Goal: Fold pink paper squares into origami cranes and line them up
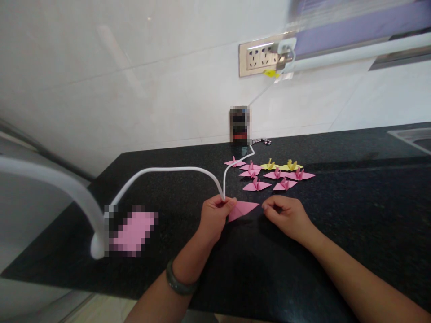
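Note:
My left hand (pixel 215 215) pinches a folded pink paper triangle (pixel 243 209) at its left end, just above the black countertop (pixel 336 224). My right hand (pixel 286 214) rests on the counter right of the paper's tip, fingers curled in, with nothing visible in them. Beyond the hands lie several folded paper cranes: pink ones (pixel 256 185) and two yellow ones (pixel 281 166). A dark bracelet (pixel 178 282) circles my left wrist.
A white cable (pixel 168 170) arcs across the counter from the left to a blurred dark object (pixel 239 125) against the wall. A wall socket (pixel 261 57) holds a white plug. A blurred pink patch (pixel 133 233) lies at left. A sink edge (pixel 411 137) shows far right.

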The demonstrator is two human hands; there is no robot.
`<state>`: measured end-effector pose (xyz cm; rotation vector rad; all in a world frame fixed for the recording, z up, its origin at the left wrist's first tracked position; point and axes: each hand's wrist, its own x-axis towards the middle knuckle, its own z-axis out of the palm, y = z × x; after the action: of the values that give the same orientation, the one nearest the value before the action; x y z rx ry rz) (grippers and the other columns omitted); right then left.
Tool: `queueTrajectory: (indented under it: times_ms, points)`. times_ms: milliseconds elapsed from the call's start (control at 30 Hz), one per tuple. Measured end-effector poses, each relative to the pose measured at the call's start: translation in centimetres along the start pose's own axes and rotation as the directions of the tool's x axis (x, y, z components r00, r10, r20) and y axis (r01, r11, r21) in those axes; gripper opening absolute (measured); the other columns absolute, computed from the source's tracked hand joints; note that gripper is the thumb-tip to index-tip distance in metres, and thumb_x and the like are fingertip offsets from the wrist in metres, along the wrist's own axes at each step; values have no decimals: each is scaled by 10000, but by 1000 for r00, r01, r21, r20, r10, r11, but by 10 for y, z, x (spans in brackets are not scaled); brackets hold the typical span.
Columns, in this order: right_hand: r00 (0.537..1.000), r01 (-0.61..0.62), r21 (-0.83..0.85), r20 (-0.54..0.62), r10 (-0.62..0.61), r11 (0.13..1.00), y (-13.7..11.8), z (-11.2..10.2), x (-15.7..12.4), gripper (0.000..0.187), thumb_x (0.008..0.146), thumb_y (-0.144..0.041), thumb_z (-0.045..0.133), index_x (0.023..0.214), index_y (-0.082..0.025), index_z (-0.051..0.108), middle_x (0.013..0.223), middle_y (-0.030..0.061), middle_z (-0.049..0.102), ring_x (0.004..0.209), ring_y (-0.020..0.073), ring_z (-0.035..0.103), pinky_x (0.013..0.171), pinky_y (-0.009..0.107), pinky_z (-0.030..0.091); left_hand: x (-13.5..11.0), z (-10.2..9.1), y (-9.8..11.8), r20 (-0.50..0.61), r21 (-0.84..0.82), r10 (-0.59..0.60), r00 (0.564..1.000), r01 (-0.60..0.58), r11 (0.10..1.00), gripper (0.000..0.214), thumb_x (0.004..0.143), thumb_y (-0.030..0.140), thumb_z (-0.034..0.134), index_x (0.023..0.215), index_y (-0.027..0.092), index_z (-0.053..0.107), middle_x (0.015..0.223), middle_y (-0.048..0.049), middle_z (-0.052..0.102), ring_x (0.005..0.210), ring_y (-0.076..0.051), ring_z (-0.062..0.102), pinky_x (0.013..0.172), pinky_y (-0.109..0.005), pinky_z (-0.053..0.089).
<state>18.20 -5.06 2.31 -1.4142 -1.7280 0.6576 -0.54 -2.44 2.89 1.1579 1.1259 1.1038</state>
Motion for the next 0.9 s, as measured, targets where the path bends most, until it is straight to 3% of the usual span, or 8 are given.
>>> queueTrajectory:
  times_ms: [100, 200, 300, 433, 567, 667, 733, 900]
  points:
    - [985, -167, 242, 6, 171, 956, 1, 3, 1, 165, 736, -284, 468, 678, -150, 546, 580, 1, 532, 511, 99, 476, 484, 213, 371, 0, 2, -1, 8, -161, -92, 996, 92, 983, 167, 602, 287, 634, 632, 126, 601, 562, 13, 536, 518, -68, 466, 541, -216, 382]
    - [961, -257, 428, 205, 184, 866, -4, 14, -3, 210, 678, -328, 562, 777, -144, 539, 574, -16, 513, 487, 87, 457, 450, 199, 367, -4, 7, -3, 74, -219, -165, 983, 178, 959, 185, 582, 289, 651, 638, 122, 595, 580, 4, 550, 518, -76, 479, 542, -230, 394]
    - [954, -262, 482, 258, 151, 836, -8, 23, -6, 193, 667, -323, 584, 716, -140, 545, 565, -18, 501, 508, 86, 450, 469, 200, 368, -8, 11, -3, 126, -118, -155, 980, 170, 978, 212, 592, 313, 639, 655, 115, 598, 550, 3, 537, 492, -71, 453, 505, -214, 368]
    - [975, -215, 463, 148, 164, 860, -8, 22, -7, 253, 734, -366, 499, 606, -148, 517, 535, -23, 459, 490, 78, 403, 456, 201, 341, -10, 10, -2, 171, 134, -77, 982, 54, 990, 229, 625, 346, 598, 619, 119, 568, 524, 11, 507, 492, -71, 427, 479, -198, 325]
    - [986, -163, 373, 101, 135, 913, -8, 17, -6, 305, 724, -367, 514, 511, -154, 459, 471, -43, 377, 450, 67, 346, 420, 190, 292, -9, 10, 0, 268, 240, -82, 960, 16, 971, 233, 662, 365, 550, 620, 136, 532, 520, 23, 485, 479, -69, 415, 467, -194, 308]
    - [979, -196, 391, 125, 160, 899, -8, 16, -6, 328, 738, -380, 498, 506, -153, 459, 462, -40, 394, 437, 67, 354, 413, 190, 291, -9, 10, 0, 295, 211, -99, 950, 37, 977, 243, 680, 372, 527, 624, 136, 517, 526, 17, 488, 485, -72, 427, 491, -199, 331]
    - [968, -239, 479, 184, 170, 845, -8, 16, -6, 350, 775, -402, 438, 542, -147, 497, 483, -24, 447, 446, 74, 394, 430, 194, 324, -8, 10, -1, 304, 131, -147, 941, 111, 985, 250, 692, 382, 512, 641, 137, 500, 531, 15, 489, 484, -72, 437, 501, -205, 348]
    - [944, -311, 633, 290, 156, 709, -6, 17, -7, 319, 782, -414, 430, 784, -133, 582, 592, 13, 530, 514, 94, 476, 505, 222, 401, -7, 8, -3, 348, -37, -267, 899, 298, 954, 275, 705, 419, 488, 671, 148, 454, 563, 15, 492, 478, -69, 459, 495, -205, 372]
